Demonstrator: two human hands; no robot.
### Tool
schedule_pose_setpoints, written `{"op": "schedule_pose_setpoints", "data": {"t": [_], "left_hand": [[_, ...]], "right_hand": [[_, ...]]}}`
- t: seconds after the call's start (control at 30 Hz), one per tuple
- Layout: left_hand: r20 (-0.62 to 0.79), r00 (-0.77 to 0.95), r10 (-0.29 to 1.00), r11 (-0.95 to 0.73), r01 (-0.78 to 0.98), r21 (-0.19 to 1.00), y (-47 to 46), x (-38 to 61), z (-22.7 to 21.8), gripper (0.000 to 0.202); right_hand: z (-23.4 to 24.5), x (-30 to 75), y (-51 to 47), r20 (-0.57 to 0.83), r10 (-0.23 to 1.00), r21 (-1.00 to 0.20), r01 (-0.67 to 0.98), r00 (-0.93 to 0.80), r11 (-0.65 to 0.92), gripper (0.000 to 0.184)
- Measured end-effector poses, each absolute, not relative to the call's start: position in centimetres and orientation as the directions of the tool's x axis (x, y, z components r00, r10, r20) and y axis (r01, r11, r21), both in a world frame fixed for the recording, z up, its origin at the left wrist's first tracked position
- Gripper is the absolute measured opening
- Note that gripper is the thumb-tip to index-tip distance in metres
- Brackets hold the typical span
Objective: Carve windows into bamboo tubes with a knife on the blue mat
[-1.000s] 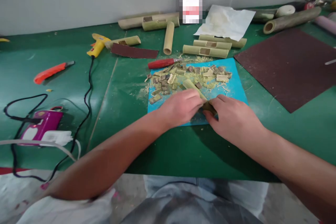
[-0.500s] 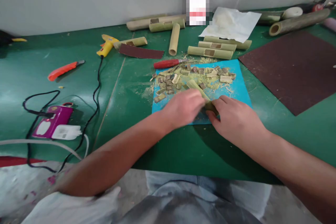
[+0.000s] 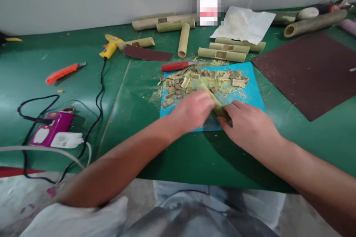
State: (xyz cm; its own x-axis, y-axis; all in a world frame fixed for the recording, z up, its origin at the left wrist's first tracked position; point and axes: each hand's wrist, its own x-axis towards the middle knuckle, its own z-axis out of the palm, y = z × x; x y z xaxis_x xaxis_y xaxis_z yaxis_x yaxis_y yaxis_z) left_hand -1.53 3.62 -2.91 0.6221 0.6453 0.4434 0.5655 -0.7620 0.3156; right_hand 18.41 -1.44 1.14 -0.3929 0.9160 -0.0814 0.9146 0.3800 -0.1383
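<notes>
A short green bamboo tube [image 3: 218, 109] lies slanted over the blue sheet [image 3: 251, 96], pointing away and to the left. My right hand [image 3: 249, 122] is closed around its near end, thumb below and fingers on top. Over the tube's middle, on its left side, my left hand [image 3: 194, 109] is curled with its fingers closed. It is blurred by motion, and whatever it may hold is hidden beneath it. Bamboo chips [image 3: 178, 87] and pale dust lie on the sheet beyond both hands.
A red-handled tool [image 3: 175, 66] lies at the sheet's back edge. Several cut bamboo tubes [image 3: 221, 54] are behind it. Brown sandpaper [image 3: 308, 74] lies right. At left are an orange utility knife [image 3: 61, 74], a yellow glue gun [image 3: 111, 46] and a purple power strip [image 3: 52, 129] with cables.
My left hand has shifted slightly up and left along the tube and is more blurred. My right hand keeps its hold on the tube's near end. The view has moved slightly.
</notes>
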Motion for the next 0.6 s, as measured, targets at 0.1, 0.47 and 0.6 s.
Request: {"op": "schedule_pose_setpoints", "data": {"t": [0.1, 0.47, 0.6], "left_hand": [[0.442, 0.627, 0.642, -0.766, 0.555, 0.325, 3.6, -1.46, -2.85, 0.029], [0.473, 0.542, 0.695, -0.713, 0.606, 0.353, 3.47, -1.33, -2.94, 0.027], [0.418, 0.642, 0.642, -0.767, 0.546, 0.338, 3.29, -1.29, -2.91, 0.03]], "right_hand": [[1.08, 18.44, -1.43, -0.078, 0.918, -0.133, 0.917, -0.388, 0.377, 0.02], [1.05, 18.55, -1.47, -0.067, 0.919, -0.125, 0.917, -0.388, 0.378, 0.019], [1.16, 18.52, -1.44, -0.093, 0.915, -0.122, 0.916, -0.393, 0.381, 0.019]]}}
